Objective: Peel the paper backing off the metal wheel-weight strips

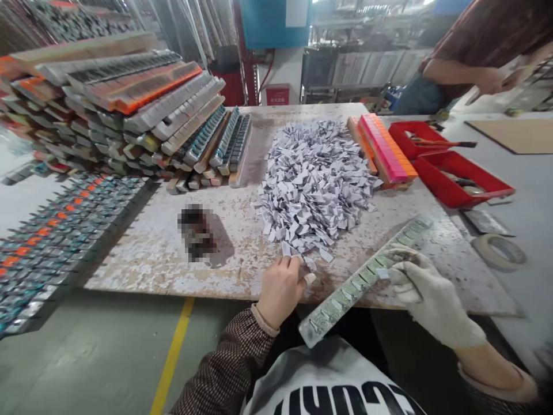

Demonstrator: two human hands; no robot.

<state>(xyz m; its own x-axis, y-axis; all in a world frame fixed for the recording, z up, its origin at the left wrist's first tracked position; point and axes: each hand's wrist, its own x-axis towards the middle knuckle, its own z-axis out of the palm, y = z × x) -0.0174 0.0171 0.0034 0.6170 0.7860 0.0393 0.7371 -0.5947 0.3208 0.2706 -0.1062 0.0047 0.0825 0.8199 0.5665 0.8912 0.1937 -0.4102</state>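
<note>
Bent and close together, the fingers of my left hand (pixel 280 288) press on small white pieces (pixel 295 253) at the near edge of a large pile (pixel 315 184). One finger wears a pale cover. My right hand (pixel 427 291), in a white knit glove, is closed with a small white piece (pixel 382 274) at its fingertips. Just beneath lies a long greenish-grey slotted strip (pixel 345 294), slanting across the table edge with its near end over my lap. Several of its slots hold small pale pieces. The glove hides part of the strip's far half.
Slotted bars (pixel 129 109) are stacked high at left, beside a rack of strips (pixel 56 230). Pink and orange blocks (pixel 384 147) border the pile. Red trays (pixel 462 178) and a tape roll (pixel 499 251) lie right. A pixelated object (pixel 196 233) stands left. Another person (pixel 484 57) works at back right.
</note>
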